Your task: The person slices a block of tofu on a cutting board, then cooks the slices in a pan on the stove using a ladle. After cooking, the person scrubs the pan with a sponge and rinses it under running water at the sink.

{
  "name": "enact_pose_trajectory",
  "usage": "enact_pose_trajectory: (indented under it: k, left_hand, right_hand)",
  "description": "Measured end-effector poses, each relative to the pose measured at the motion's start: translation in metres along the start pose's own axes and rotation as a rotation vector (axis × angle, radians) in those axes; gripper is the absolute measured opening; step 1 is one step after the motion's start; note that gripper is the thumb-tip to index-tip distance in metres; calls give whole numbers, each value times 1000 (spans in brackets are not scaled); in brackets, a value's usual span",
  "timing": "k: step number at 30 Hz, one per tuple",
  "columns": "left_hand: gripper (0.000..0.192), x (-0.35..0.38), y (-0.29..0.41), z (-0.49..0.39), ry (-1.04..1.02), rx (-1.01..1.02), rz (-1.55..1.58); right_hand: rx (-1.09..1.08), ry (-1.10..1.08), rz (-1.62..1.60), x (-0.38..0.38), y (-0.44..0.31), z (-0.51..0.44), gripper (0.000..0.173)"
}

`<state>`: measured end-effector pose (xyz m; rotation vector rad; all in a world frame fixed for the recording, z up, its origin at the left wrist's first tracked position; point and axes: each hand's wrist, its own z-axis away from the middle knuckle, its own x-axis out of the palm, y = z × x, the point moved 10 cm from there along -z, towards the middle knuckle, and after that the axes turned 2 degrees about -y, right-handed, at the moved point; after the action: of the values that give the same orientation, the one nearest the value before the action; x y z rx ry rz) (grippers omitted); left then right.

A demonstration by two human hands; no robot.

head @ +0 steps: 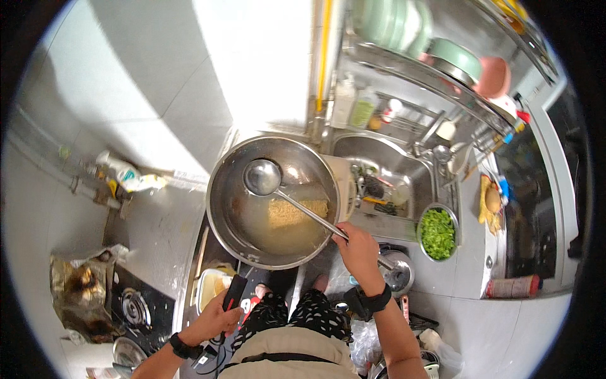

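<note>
My right hand [359, 256] grips the handle of a metal ladle [262, 177], whose bowl lies over the far left part of a large steel wok [222, 237]. Inside the wok is cloudy liquid, with a block of dried noodles [289, 213] partly under the ladle's handle. My left hand [215, 317] is closed around the black handle [234, 291] at the wok's near left side. Close by that hand is a pale plastic tub [204, 290] with yellowish contents.
A steel sink [416, 180] holding scraps is right of the wok. A bowl of chopped greens [438, 234] sits at its near right corner. Above hangs a dish rack [393, 59]. A gas burner [136, 308] is at the lower left; a lidded pot [400, 275] stands behind my right wrist.
</note>
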<state>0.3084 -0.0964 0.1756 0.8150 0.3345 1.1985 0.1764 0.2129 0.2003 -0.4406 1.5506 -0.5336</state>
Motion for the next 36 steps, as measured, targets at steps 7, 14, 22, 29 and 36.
enact_pose_trajectory:
  k: [7, 14, 22, 29, 36]
  left_hand:
    - [20, 98, 68, -99, -109, 47, -115]
    - [18, 156, 110, -209, -45, 116, -285]
    - [18, 187, 129, -265, 179, 220, -511]
    - [25, 181, 146, -263, 403, 325, -851]
    - [34, 193, 162, -240, 552, 498, -1033]
  right_hand:
    - [211, 176, -47, -83, 121, 27, 27]
    - [365, 256, -25, -116, 208, 46, 32]
    - [478, 183, -349, -90, 268, 47, 30]
    - [485, 183, -492, -52, 290, 35, 29]
    - [444, 112, -495, -29, 277, 19, 28]
